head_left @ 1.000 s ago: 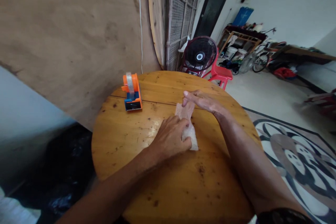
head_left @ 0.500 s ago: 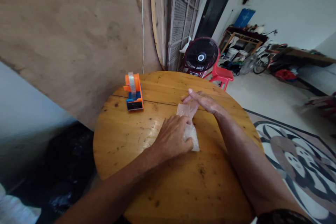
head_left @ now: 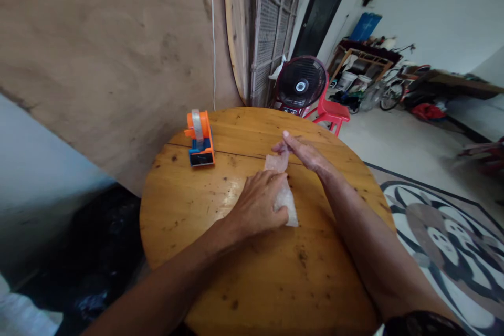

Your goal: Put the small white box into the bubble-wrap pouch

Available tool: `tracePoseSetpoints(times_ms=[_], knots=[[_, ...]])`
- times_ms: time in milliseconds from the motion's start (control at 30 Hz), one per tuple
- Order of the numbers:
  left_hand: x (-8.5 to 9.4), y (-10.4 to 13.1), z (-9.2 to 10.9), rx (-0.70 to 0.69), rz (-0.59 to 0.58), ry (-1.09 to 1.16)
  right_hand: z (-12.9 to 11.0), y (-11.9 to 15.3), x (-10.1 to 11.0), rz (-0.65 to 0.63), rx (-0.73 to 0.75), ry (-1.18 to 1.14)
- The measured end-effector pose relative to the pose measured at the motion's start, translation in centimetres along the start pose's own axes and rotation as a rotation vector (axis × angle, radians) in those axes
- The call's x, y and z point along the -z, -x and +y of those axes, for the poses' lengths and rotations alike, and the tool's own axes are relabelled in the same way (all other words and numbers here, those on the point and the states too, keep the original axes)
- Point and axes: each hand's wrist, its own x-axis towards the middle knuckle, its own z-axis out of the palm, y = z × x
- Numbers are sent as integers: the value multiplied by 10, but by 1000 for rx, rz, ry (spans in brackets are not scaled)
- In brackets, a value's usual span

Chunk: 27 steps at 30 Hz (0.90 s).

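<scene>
A narrow, whitish, translucent piece of bubble wrap (head_left: 286,202) lies on the round wooden table (head_left: 244,283), running away from me. My left hand (head_left: 262,199) is closed over its middle, fingers curled across the top and thumb pressed near the close end. At the far end, my right hand (head_left: 301,152) has a raised flap of the wrap at its fingers, which are partly hidden behind it. Whether anything is inside the wrap, I cannot tell. Left of both hands stands an orange and blue tape dispenser (head_left: 201,139) with a roll of clear tape.
A wooden panel (head_left: 118,37) stands along the table's left side. Beyond the far edge are a dark fan (head_left: 301,83) and a red plastic chair (head_left: 333,110). A panda-patterned mat (head_left: 444,247) covers the floor at right. A bicycle (head_left: 394,92) stands farther back.
The far flap of the wrap has gone from spread rightward to narrower and more upright at my right fingers. My right hand has shifted slightly left; my left hand stays on the wrap.
</scene>
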Motion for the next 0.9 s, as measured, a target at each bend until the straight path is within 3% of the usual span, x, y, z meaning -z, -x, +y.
tracePoseSetpoints(times_ms=[233,500,900], knots=[[0,-1,-1,54,3,30,10,-5,-2,4,-34,-197],[2,-5,-1,182,-71,70,13,-5,0,-60,-29,-236],[3,-6,-2,191,-97,94,17,-2,0,-126,97,-227]])
